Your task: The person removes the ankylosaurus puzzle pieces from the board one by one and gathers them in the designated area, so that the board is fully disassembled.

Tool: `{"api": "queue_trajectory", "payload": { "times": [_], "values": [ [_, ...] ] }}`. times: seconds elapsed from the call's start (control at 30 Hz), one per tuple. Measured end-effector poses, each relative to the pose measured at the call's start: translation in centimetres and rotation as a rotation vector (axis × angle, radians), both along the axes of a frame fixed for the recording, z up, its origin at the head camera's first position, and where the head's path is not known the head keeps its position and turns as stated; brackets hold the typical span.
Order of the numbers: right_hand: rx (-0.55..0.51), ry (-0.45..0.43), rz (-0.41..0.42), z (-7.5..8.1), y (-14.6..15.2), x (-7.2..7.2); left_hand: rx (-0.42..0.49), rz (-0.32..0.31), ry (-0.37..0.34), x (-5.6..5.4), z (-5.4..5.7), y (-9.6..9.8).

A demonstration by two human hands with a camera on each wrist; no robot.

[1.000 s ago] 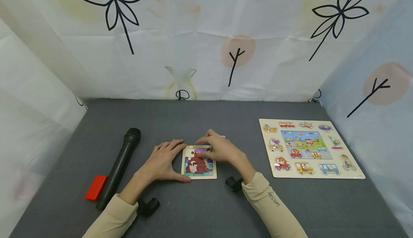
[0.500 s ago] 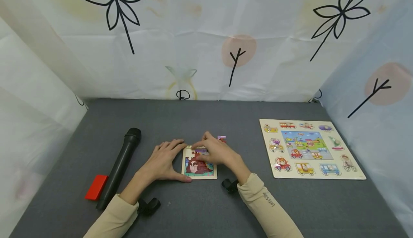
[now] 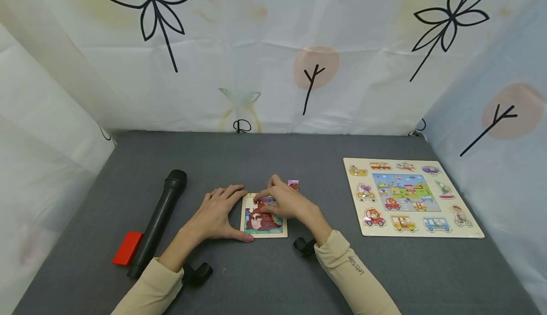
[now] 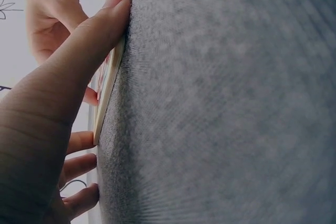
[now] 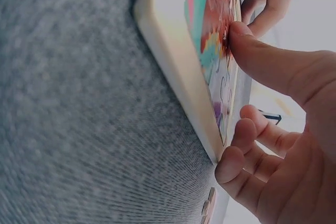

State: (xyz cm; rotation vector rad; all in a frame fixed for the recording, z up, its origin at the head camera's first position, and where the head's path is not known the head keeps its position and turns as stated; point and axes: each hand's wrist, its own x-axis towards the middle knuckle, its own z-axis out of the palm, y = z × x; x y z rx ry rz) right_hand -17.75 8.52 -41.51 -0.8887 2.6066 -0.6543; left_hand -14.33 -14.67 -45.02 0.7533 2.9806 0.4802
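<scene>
Head view: loose piece (image 3: 293, 184) is on the right hand's (image 3: 288, 200) side

Puzzle (image 3: 265, 225) lies flat between both hands, left hand (image 3: 220, 215) gripping its left side. Piece sits just past the far right corner, so right's way closer. Right wrist view adds that thumb touching the puzzle, fingers curled; can't tell if they're pinching anything.
</scene>
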Motion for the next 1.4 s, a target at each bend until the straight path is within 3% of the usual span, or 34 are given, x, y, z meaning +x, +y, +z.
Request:
{"api": "queue_trajectory", "payload": {
  "times": [1.4],
  "values": [
    [-0.006,0.112,0.022,0.1,-0.32,0.58,0.019,0.0,-0.012,0.09,-0.13,-0.02]
  ]
}}
